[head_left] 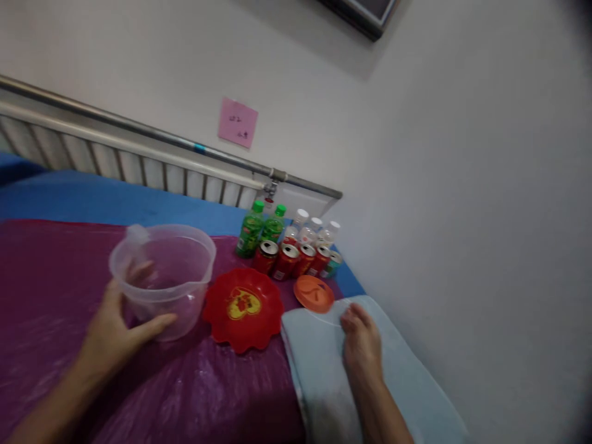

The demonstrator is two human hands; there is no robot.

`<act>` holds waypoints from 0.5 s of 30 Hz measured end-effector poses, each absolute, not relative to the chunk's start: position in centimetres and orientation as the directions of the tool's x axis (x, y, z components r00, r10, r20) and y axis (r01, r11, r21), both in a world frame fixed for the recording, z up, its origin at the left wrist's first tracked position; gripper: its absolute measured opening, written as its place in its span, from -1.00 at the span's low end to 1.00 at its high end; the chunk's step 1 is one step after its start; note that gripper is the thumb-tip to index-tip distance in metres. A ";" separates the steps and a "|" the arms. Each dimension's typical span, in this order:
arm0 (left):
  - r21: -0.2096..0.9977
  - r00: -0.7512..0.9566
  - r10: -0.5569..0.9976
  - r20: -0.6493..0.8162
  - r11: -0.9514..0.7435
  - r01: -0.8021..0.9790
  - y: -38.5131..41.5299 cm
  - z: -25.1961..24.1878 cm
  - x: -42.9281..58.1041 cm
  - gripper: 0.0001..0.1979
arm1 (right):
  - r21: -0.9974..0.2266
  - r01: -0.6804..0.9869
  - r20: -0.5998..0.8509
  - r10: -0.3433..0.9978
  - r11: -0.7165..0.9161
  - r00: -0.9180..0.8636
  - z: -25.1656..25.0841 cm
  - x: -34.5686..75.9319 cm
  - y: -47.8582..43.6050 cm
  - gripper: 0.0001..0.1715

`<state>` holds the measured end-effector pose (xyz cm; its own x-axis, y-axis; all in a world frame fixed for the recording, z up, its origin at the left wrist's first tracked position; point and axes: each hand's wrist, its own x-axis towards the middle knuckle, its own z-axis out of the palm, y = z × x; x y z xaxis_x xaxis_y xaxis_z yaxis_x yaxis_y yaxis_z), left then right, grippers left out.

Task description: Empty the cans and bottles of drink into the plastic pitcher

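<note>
My left hand [115,320] grips a clear plastic mixing jug [178,308] from its left side, thumb across the front and fingers behind the wall. The jug has a spout and a handle-like tab, and nothing shows inside it. My right hand [363,342] is closed over a light blue towel [319,361], fingers curled at a thin pale edge. That edge curves from an orange round lid [314,293], which seems to have a clear rim pinched in my fingers. Between my hands lies a red scalloped plate [263,305] with a yellow design.
Behind the plate stand green-capped bottles [250,231], clear white-capped bottles [329,233] and several red cans [285,264]. Purple plastic sheeting [203,394] covers the blue surface [185,206]. A radiator [152,172], a pipe [161,137] and walls bound the back and right.
</note>
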<state>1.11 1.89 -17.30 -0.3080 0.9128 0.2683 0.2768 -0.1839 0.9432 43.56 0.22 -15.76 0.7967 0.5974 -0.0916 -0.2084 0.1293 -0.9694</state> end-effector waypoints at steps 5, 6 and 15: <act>0.971 -0.273 0.940 0.205 -0.161 0.178 2.2 -16.1 1.6 0.07 | -0.992 0.031 0.103 0.663 0.119 0.741 -15.5 40.1 -1.4 -0.60; 0.969 -0.272 0.938 0.214 -0.168 0.184 2.1 -16.2 1.6 0.05 | -0.986 0.127 0.169 0.707 0.112 0.687 -15.4 39.0 -1.5 -0.62; 0.794 -0.296 0.792 0.534 -0.350 0.497 0.3 -16.4 1.0 0.06 | -0.401 0.723 0.760 0.645 0.562 -0.080 -14.9 34.1 -1.1 -0.78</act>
<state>0.95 0.28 -16.41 -0.2961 0.7921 0.5337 0.4966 -0.3497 0.7944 34.15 -1.11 -14.94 -0.0798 0.6455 0.7596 0.7235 0.5617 -0.4013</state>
